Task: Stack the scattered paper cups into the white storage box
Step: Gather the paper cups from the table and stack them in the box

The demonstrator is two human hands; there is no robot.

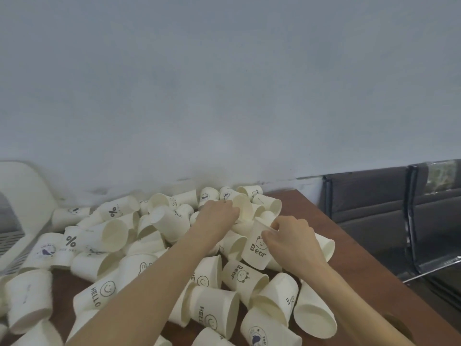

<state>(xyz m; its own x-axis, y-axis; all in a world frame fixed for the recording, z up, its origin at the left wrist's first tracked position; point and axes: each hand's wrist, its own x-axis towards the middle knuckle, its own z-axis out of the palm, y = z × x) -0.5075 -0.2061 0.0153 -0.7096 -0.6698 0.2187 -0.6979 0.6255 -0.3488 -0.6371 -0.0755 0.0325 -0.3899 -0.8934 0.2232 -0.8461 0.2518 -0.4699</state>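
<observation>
Several white paper cups point(214, 303) lie scattered in a heap over a brown table point(349, 245); they carry "HELLO", "Bear" and "%" prints. My right hand point(290, 239) pinches the rim of an upright "Bear" cup point(257, 248) at the heap's right side. My left hand point(218, 213) reaches further back and grips a plain cup point(243, 208) lying on its side, mouth toward me. A white storage box point(22, 203) shows at the left edge, partly cut off by the frame.
A pale wall rises behind the table. Dark chairs point(389, 213) stand to the right, beyond the table's right edge. The box's slotted white side point(12, 243) sits low on the left, next to the cups.
</observation>
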